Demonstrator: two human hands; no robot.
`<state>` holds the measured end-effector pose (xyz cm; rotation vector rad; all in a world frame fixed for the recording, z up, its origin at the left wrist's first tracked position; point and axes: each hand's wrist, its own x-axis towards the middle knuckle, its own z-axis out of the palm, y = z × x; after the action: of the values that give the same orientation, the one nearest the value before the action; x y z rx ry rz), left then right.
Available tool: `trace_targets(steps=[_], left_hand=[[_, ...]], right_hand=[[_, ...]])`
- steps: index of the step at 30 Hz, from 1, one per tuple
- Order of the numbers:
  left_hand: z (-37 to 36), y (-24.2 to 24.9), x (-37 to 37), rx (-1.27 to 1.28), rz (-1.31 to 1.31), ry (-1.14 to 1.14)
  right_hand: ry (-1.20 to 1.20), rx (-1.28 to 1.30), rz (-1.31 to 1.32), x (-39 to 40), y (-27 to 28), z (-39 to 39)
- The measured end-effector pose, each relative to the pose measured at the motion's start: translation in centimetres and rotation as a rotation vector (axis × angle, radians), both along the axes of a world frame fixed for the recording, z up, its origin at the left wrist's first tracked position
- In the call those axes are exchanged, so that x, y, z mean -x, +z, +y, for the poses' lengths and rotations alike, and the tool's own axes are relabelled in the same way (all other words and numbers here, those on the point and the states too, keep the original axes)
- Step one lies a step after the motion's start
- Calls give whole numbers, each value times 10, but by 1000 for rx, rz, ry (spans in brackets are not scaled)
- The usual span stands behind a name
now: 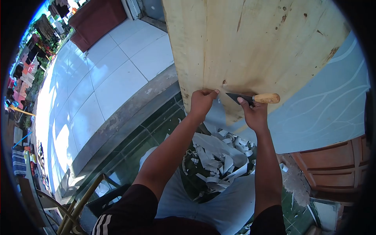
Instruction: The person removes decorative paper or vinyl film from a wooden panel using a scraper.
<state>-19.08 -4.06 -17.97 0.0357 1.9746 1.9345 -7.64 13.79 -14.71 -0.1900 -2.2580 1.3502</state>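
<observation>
My right hand (255,113) is closed around a putty knife (243,97) with a wooden handle and a dark triangular blade. The blade points left and lies close against a pale wooden panel (250,47). A light blue covering with white vein lines (325,105) spans the panel's lower and right part. Close to the blade tip, my left hand (203,102) has its thumb and fingers pinched together at the panel surface, near the ragged edge of the covering. What it pinches is too small to make out.
Curled peeled strips (223,160) lie heaped on the green tiled floor (156,133) between my legs. A raised white-tiled step (113,74) runs along the left, with a maroon block-shaped object (100,21) on it. A brown panelled door (333,164) is at the right.
</observation>
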Motion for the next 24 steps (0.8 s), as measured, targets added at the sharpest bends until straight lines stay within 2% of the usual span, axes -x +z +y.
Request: trace_targets(steps=[5,8,14,17,20,24], left_hand=[[9,-3,-3,-145,-49,51],[13,-20,-3,-234,52,105],[-6,-40,-20,14,47,38],[-20,-67,-22,229,79,-161],[-11,-50,-24,188,136,3],[5,-42,-9,95,88,-45]], right_hand=[[-29,44,49,-23,-4,21],[3,10,43,-27,-2,28],[7,32,38,-25,-7,32],[8,2,60,-23,-8,32],[-5,1,27,-24,-2,27],[-5,-22,23,-26,0,26]])
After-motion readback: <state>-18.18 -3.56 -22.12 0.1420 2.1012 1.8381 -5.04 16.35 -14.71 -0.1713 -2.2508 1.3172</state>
